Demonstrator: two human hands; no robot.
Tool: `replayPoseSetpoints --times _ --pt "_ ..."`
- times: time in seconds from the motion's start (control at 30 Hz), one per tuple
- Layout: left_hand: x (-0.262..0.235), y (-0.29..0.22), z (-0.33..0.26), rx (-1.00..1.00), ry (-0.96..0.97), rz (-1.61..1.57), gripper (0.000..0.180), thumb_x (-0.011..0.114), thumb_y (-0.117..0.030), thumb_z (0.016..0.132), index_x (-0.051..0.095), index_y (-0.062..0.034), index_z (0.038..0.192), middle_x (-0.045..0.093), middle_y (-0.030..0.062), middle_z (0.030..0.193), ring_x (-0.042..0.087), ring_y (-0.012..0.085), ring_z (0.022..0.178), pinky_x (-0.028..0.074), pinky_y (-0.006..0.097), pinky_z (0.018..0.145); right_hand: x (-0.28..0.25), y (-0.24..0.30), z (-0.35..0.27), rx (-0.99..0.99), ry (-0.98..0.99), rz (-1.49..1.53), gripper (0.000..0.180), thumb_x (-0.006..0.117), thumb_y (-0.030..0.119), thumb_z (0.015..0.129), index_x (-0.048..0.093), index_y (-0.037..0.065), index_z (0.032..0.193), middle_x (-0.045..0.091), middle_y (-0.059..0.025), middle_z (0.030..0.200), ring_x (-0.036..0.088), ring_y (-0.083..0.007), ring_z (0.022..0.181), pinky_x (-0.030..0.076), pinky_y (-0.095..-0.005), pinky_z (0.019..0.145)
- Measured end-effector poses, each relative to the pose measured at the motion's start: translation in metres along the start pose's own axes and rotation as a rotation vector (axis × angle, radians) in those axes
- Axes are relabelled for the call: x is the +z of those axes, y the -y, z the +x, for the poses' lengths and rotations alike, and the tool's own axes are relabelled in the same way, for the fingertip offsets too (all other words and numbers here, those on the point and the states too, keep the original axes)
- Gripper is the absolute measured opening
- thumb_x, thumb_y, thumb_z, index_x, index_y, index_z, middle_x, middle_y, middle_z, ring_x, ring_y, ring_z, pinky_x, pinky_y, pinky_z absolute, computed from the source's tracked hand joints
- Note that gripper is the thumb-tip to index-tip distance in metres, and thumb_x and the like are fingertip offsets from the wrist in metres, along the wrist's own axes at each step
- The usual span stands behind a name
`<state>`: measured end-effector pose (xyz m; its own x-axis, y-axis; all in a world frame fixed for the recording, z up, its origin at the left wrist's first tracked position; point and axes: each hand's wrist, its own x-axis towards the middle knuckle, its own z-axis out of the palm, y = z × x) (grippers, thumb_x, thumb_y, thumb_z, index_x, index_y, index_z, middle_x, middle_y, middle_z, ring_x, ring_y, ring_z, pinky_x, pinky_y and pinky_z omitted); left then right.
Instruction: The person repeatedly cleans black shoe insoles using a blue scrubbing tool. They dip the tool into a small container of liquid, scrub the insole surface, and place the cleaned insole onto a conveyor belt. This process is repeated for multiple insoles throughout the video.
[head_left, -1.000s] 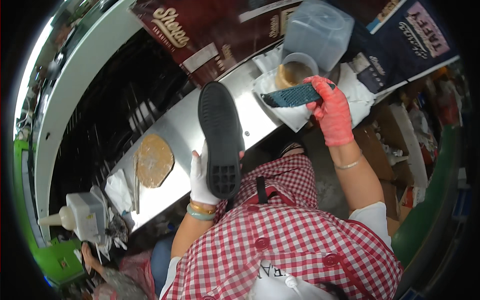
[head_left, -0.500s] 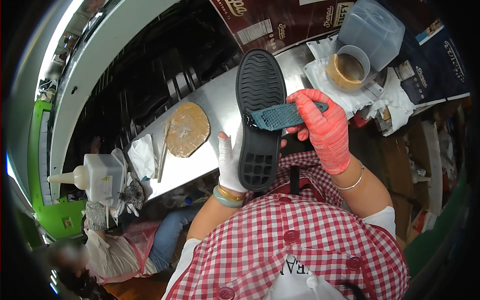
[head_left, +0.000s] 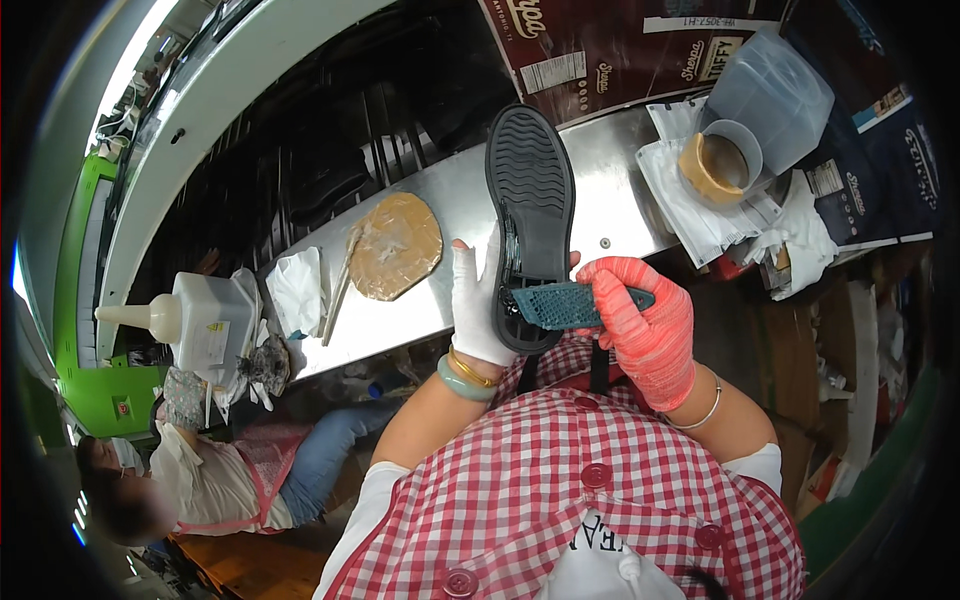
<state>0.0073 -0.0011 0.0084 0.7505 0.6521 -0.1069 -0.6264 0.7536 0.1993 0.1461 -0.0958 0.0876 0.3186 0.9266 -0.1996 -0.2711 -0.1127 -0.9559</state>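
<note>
Sole point(head_left: 535, 215), black, lies tread-side up over the left hand point(head_left: 478, 312), its long axis running away from the wearer and its gridded heel nearest the body. The left hand, white-gloved, grasps it from beneath: thumb standing out to the left, one fingertip showing past the far edge. The right hand point(head_left: 645, 330), in a red glove, pinches a dark teal textured tool point(head_left: 560, 306) between thumb and fingers; its free end overlaps the heel, just beside the left palm, though actual contact cannot be confirmed. A glossy strip shows along the sole's left edge, ahead of the left palm. Step in hand, as judged: working the tool along that edge at the heel, probably spreading a wet coat. The next move would call for a steady left-hand support and light, even right-hand pressure, the tip kept close to the rim. Ahead and to the right of the right hand, a clear cup point(head_left: 748, 148) holds a brownish substance; ahead and to the left of the left hand, a brown disc point(head_left: 396, 245) lies on the metal bench point(head_left: 622, 195).
</note>
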Motion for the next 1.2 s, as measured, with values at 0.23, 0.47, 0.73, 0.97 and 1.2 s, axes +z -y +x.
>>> replayPoseSetpoints --times 0.23,0.47,0.73,0.97,1.2 --pt "0.012 0.000 0.002 -0.063 -0.086 0.120 0.081 0.015 -0.073 0.085 0.021 -0.0196 0.145 0.036 0.0169 0.139 0.043 0.0386 0.122 0.040 0.054 0.098 -0.002 0.007 -0.007 -0.022 0.072 -0.123 0.016 0.057 0.010 0.090 0.063 -0.003 0.098 0.065 -0.0064 0.084 0.061 -0.0085 0.068 0.051 -0.0208 0.059" --pt "0.015 -0.007 0.002 -0.153 -0.005 0.087 0.082 0.014 -0.070 0.088 0.024 -0.0109 0.144 0.036 0.0181 0.140 0.041 0.0334 0.126 0.030 0.046 0.107 -0.012 0.024 0.006 0.021 0.293 -0.237 0.020 0.057 0.015 0.090 0.063 -0.002 0.101 0.065 -0.0069 0.086 0.061 -0.0089 0.067 0.051 -0.0217 0.058" --pt "0.021 -0.016 0.000 -0.367 -0.032 0.227 0.089 0.015 -0.073 0.086 0.025 -0.0054 0.143 0.037 0.0166 0.141 0.042 0.0271 0.126 0.032 0.039 0.107 0.000 0.058 0.026 0.279 0.450 -0.375 0.027 0.058 0.025 0.090 0.061 0.002 0.103 0.064 -0.0046 0.083 0.059 -0.0080 0.060 0.047 -0.0202 0.054" --pt "0.022 -0.024 0.000 -0.510 -0.087 0.384 0.090 0.018 -0.074 0.085 0.031 -0.0045 0.141 0.049 0.0155 0.130 0.053 0.0237 0.114 0.043 0.034 0.098 0.016 0.070 0.040 0.260 0.599 -0.498 0.024 0.058 0.023 0.088 0.062 0.001 0.099 0.060 -0.0042 0.070 0.054 -0.0075 0.050 0.044 -0.0208 0.049" --pt "0.005 -0.031 0.009 -0.620 0.081 0.474 0.087 0.024 -0.075 0.083 0.040 -0.0064 0.134 0.059 0.0228 0.113 0.065 0.0337 0.091 0.056 0.041 0.078 0.031 0.075 0.042 0.205 0.702 -0.635 0.022 0.061 0.022 0.084 0.066 0.002 0.093 0.062 -0.0039 0.074 0.054 -0.0082 0.049 0.045 -0.0215 0.050"
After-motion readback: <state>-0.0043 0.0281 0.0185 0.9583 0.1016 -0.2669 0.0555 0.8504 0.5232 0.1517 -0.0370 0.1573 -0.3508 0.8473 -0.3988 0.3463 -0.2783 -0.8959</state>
